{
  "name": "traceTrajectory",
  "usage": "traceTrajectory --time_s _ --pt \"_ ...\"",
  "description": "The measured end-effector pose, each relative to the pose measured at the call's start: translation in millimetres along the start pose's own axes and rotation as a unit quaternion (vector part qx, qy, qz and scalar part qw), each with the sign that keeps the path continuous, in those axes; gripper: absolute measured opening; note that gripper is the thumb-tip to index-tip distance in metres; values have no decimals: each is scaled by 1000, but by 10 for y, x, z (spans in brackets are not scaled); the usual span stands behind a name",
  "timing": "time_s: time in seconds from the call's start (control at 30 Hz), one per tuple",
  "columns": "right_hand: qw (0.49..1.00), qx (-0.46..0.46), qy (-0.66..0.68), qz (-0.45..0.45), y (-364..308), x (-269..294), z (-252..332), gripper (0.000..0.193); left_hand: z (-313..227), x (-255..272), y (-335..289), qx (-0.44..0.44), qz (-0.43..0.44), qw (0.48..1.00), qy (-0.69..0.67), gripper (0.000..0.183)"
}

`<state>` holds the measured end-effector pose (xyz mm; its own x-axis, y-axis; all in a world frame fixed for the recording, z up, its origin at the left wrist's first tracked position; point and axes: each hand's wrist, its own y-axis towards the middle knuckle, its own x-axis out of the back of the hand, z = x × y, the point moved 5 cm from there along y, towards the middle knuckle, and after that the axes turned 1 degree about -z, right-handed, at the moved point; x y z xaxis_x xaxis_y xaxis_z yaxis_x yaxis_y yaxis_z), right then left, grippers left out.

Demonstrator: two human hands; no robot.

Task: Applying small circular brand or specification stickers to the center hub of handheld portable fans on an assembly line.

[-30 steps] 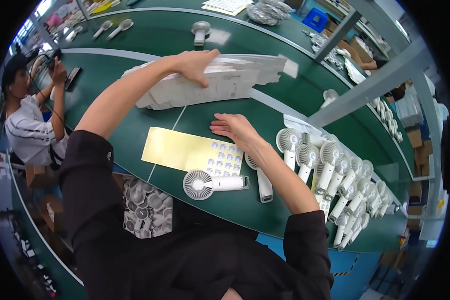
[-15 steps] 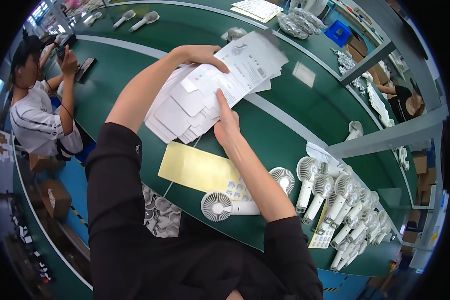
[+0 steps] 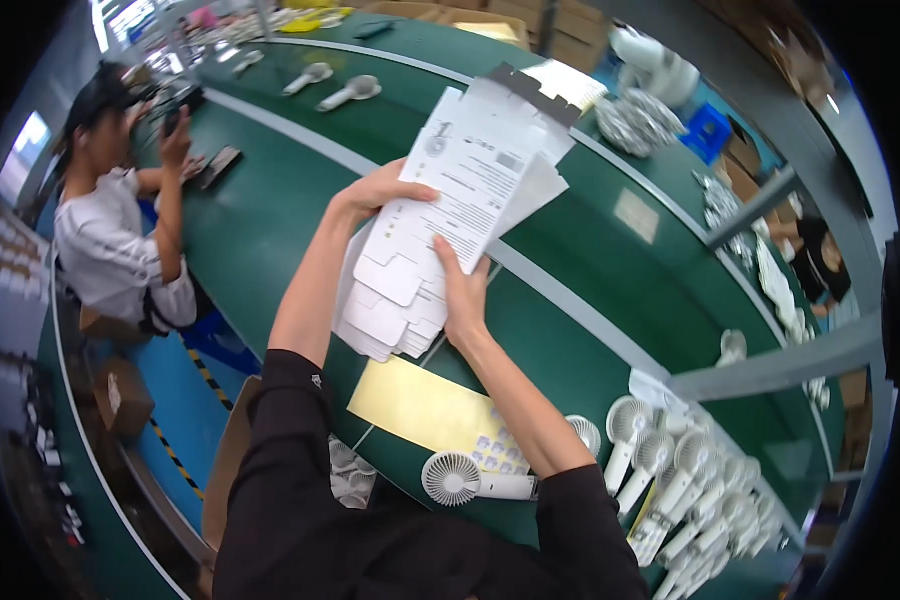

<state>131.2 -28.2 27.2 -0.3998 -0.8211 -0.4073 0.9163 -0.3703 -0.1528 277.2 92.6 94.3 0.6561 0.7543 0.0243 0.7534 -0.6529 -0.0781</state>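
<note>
A: Since half a second ago, the paper stack (image 3: 450,215) is lifting higher, fanning upright above the green table (image 3: 270,230).

B: Left hand (image 3: 378,190) gripping at nine o'clock; right hand (image 3: 462,295) pinching at six.

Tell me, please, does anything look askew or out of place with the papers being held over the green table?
The stack of white paper sheets is uneven: held between the left hand and right hand, it fans out with edges misaligned. Nothing appears spilled or damaged.

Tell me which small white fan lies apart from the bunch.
The white fan lying alone at the yellow sheet's near edge; the other fans crowd together to its right.
</note>
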Motion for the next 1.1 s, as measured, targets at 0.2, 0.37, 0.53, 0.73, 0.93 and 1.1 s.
traceTrajectory --time_s 0.2,0.37,0.53,0.73,0.93,1.1 --pt "987 59 -49 141 7 -551 152 77 -160 445 -716 -60 -117 991 -31 85" --pt "951 89 -87 281 -150 -1213 258 78 -92 897 -1568 -140 -237 957 -92 75" --pt "907 154 -150 363 -446 -1580 538 77 -280 952 -2152 -259 -312 908 -105 69" --pt "886 223 -203 352 -614 -1267 1243 73 -727 520 -2064 -345 -282 894 -57 73" --pt "873 308 -228 301 -580 -681 1401 76 -789 15 -1749 -310 -249 918 16 86" --pt "898 266 -236 259 -346 -285 1055 100 -539 -171 -1511 -246 -186 951 12 89"
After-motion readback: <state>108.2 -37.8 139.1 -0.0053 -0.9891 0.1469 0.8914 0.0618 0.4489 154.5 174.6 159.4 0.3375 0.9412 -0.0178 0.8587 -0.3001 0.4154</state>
